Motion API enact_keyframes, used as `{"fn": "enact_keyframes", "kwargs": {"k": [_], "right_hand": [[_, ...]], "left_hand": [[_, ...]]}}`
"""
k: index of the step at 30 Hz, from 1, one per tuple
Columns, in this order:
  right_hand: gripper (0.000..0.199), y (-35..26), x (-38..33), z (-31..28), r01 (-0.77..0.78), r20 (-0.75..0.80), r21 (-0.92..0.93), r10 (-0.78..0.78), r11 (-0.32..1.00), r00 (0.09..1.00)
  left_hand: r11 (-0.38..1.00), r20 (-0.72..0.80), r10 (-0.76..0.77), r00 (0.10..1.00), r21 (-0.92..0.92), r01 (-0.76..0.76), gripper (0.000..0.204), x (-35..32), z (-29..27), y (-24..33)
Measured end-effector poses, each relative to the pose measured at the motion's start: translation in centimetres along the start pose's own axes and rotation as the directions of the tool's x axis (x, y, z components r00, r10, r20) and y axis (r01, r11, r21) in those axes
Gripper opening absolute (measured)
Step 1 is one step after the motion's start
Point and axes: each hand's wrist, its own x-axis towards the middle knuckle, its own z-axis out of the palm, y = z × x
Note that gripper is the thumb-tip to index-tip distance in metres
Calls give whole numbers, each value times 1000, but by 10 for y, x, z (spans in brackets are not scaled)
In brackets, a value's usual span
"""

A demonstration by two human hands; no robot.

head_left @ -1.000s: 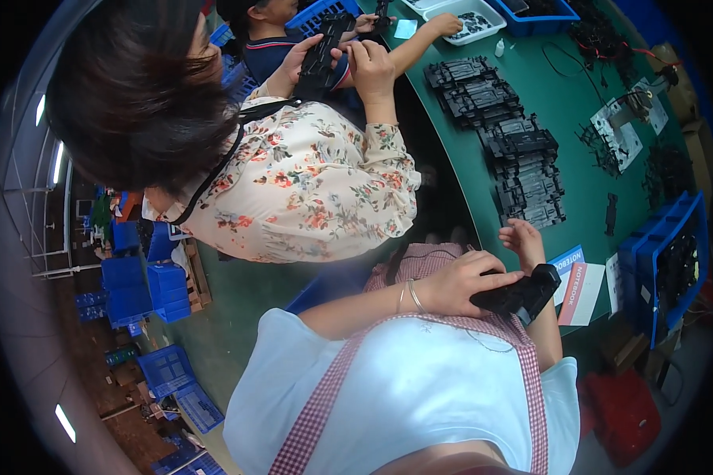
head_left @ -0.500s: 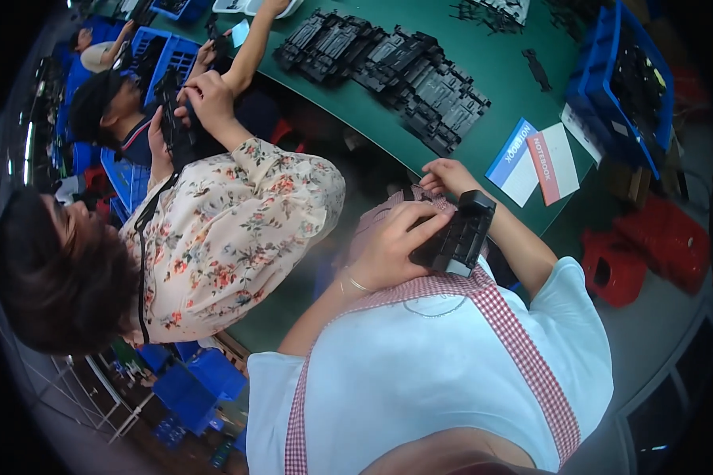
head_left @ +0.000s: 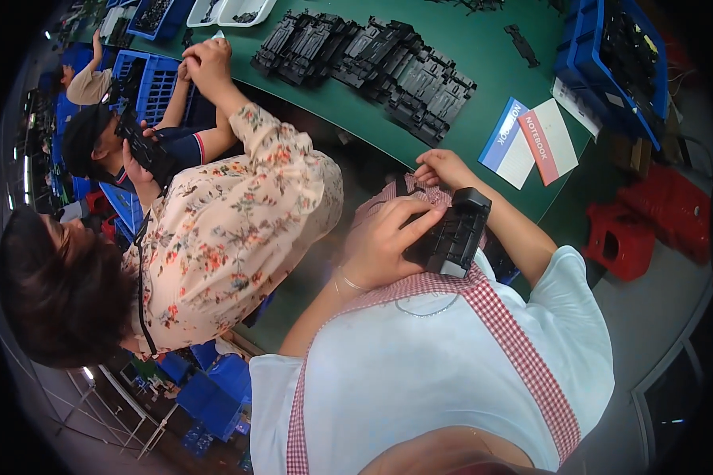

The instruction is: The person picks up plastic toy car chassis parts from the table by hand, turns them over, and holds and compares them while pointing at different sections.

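My left hand [head_left: 384, 241] is closed around a black plastic housing [head_left: 458, 233] with a ribbed, open-framed side, held tilted in front of my chest. The thumb and fingers lie along its left side. Just beyond the housing's upper end is my right hand [head_left: 445, 170], its fingers curled together near the table's front edge. Whatever those fingertips may pinch is hidden or too small to tell. Beyond both hands, rows of similar flat black plastic parts [head_left: 356, 59] lie on the green table [head_left: 333, 107].
Two notebooks [head_left: 535, 142] lie at the table's right, beside a blue crate [head_left: 586, 67] of black parts. One black part [head_left: 521, 45] lies apart. Red stools [head_left: 622, 237] stand right. A co-worker in a floral blouse [head_left: 238, 229] sits close at my left, holding a black part [head_left: 146, 150].
The view has shifted slightly. My hands keep nearly the same hold on the housing. The co-worker's raised hand has moved up and away from the black part in their other hand.
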Motion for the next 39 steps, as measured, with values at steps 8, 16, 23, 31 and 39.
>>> {"fn": "enact_keyframes", "kwargs": {"k": [8, 16, 23, 31, 39], "right_hand": [[26, 36, -40, 26, 66, -36, -101, -70, 993, 997], [27, 91, -85, 50, 77, -27, -127, -81, 989, 996], [26, 141, -117, 65, 86, -51, -120, -92, 989, 994], [26, 176, -127, 64, 29, -92, -145, -43, 989, 995], [29, 162, -91, 29, 273, -579, -40, -245, 961, 778]], "left_hand": [[998, -50, 48, 998, 43, -45, 66, -71, 21, 23], [997, -77, 68, 995, 34, -66, 68, -138, 42, 60], [997, -43, 75, 996, 32, -74, 71, -188, 53, 85], [998, -21, 67, 998, 12, -67, 72, -217, 54, 98], [998, 1, 54, 999, -17, -54, 73, -223, 49, 101]]}}
